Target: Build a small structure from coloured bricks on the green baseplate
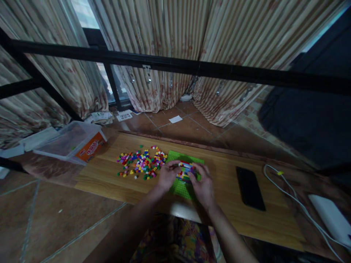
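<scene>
A green baseplate (182, 157) lies on a low wooden board (225, 215). On the plate stands a small build of coloured bricks (185, 171). My left hand (166, 176) rests at the build's left side, fingertips touching it. My right hand (203, 186) covers the plate's right part, with its fingers on the build. Whether either hand pinches a loose brick is hidden by the fingers. A scattered pile of small coloured bricks (141, 162) lies just left of the plate.
A black phone (250, 188) lies flat right of the plate. A white cable (293, 199) runs to a white device (330, 218) at far right. A clear plastic tub (70, 140) sits at the left. Black metal bars (175, 65) and curtains stand behind.
</scene>
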Motion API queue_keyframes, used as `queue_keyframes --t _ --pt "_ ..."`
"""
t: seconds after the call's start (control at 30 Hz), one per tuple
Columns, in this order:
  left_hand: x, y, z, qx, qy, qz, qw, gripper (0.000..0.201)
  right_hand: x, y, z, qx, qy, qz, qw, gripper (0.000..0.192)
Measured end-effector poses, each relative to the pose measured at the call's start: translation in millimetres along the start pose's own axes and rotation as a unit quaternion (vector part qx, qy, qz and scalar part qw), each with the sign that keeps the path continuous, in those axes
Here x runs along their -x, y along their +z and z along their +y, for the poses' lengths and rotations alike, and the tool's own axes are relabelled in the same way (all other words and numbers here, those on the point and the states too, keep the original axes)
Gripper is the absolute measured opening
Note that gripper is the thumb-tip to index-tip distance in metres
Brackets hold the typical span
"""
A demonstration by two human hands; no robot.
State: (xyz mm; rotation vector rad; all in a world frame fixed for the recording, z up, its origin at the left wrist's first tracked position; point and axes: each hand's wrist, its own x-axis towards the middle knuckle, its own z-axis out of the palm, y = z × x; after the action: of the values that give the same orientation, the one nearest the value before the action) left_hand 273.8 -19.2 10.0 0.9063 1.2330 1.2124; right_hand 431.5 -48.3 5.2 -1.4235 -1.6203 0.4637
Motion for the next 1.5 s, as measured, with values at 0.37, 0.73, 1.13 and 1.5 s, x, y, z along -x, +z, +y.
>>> queue_keyframes --t 0.37,0.73,1.13,1.5 --pt "32 -11.9 -30 -0.027 0.037 -0.023 0.999 0.033 53 -3 19 0.068 0.084 -0.039 0.993 0.049" --pt "37 -18.9 -36 -0.045 0.041 0.001 0.998 0.039 33 14 37 0.148 -0.010 -0.019 0.989 0.049" --pt "-6 -129.4 22 -0.457 0.172 0.140 0.861 0.027 39 17 47 0.168 -0.026 0.000 0.985 0.053" --pt "-31 -122.4 27 -0.652 0.221 0.056 0.723 0.021 35 14 37 0.152 -0.019 -0.002 0.988 0.049"
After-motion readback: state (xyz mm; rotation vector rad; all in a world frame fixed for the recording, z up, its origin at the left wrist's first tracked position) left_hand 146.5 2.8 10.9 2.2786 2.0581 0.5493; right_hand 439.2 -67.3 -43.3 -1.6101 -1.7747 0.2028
